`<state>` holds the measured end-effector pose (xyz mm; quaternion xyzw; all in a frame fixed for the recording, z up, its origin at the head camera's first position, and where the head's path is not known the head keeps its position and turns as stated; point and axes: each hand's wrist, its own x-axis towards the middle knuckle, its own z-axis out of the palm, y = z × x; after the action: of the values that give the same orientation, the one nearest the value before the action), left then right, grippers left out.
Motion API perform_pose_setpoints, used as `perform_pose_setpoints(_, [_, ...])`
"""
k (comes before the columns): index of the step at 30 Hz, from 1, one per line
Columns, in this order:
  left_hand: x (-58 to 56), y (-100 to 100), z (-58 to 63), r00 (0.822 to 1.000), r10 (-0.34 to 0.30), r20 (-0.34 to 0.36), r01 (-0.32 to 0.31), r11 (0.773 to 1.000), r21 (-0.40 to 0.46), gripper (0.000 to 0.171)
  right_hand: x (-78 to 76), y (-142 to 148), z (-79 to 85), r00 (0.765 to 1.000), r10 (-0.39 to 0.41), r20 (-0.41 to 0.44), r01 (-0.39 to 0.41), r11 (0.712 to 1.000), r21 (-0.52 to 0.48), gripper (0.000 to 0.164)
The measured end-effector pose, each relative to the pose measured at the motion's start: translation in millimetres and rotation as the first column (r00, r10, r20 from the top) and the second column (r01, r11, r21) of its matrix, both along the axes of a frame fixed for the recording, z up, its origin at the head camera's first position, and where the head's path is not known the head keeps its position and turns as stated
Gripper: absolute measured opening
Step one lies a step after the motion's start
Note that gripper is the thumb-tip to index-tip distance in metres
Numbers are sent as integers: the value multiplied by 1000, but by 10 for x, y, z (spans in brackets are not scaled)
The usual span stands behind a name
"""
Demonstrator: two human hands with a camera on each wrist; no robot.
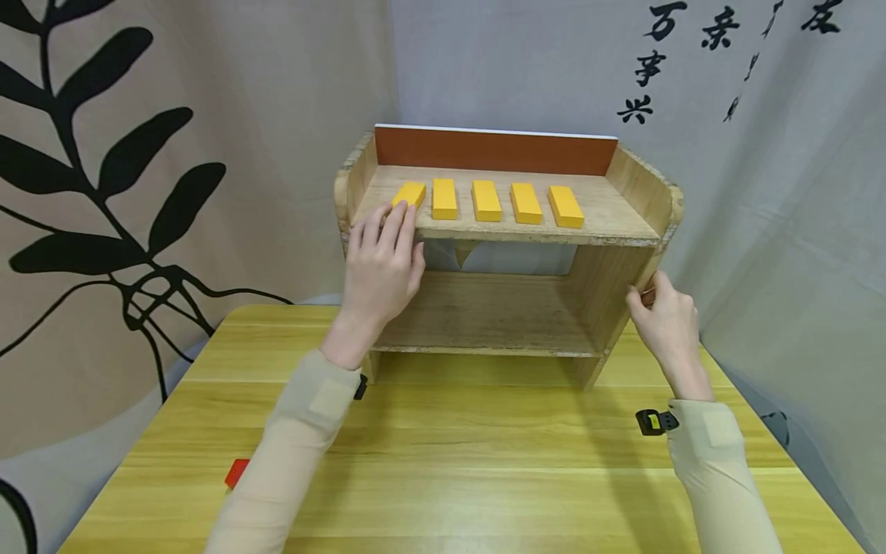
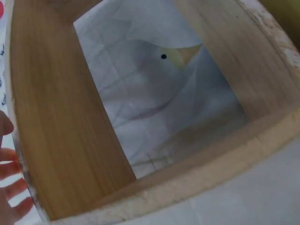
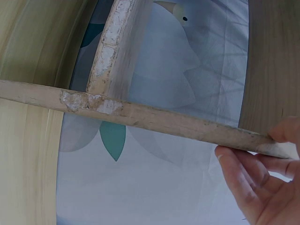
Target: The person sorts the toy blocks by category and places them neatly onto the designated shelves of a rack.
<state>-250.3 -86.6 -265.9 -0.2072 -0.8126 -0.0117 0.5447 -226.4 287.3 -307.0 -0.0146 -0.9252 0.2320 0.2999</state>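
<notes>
A small wooden shelf unit [image 1: 484, 315] stands on the table, with a row of several yellow blocks [image 1: 487, 201] on its upper board. My left hand [image 1: 384, 265] reaches up at the left end of that board, its fingertips touching the leftmost yellow block [image 1: 410, 194] and partly covering it. In the left wrist view, fingers of the left hand [image 2: 11, 183] show beside the board's front edge; the blocks are out of that view. My right hand [image 1: 666, 319] grips the front edge of the right side panel [image 3: 178, 124], thumb on one face and fingers on the other.
A red object [image 1: 237, 472] lies on the wooden table [image 1: 443, 446] beside my left forearm, partly hidden by it. Behind the shelf unit hang pale curtains [image 1: 498, 69] with black leaf prints and written characters. A brown back strip [image 1: 494, 150] rises behind the blocks.
</notes>
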Motion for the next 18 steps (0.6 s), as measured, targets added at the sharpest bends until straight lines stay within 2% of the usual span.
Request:
perform_pose_setpoints(9, [-53,123,43,995,67,74,-66,998,-17,47,0,0,-8,1000,5,-2,-5,1000,4,26])
perform_pose_setpoints(18, [-40,152,44,993,63,101,-64,998,5,47,-1,1,-6,1000,7,-8,-7,1000,6,26])
